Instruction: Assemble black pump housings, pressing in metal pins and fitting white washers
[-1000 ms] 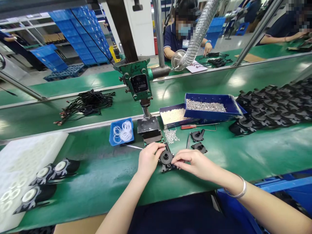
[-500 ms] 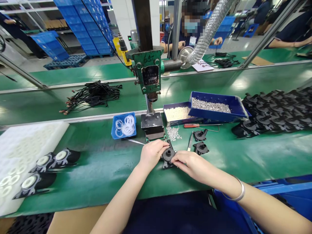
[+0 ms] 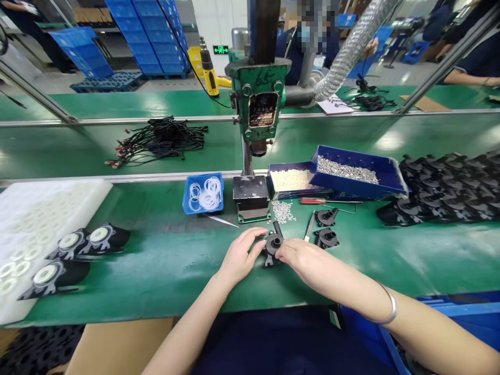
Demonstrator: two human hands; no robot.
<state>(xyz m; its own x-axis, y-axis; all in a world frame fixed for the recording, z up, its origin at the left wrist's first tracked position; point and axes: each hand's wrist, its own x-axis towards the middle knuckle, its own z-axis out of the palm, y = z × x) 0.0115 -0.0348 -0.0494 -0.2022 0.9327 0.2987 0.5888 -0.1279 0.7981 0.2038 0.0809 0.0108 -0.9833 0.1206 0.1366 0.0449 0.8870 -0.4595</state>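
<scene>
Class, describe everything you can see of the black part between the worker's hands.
The black part looks like moulded plastic: a round body with a raised hub in the middle and a short spout pointing away. It lies flat on the green table. The left hand and right hand touch its sides with their fingertips.

Black plastic housing (image 3: pixel 273 244) — round body with a raised central hub, a short arm projecting from its far edge. It lies flat on the green bench surface, hub upward, just in front of the press base — partly covered along both sides.
</scene>
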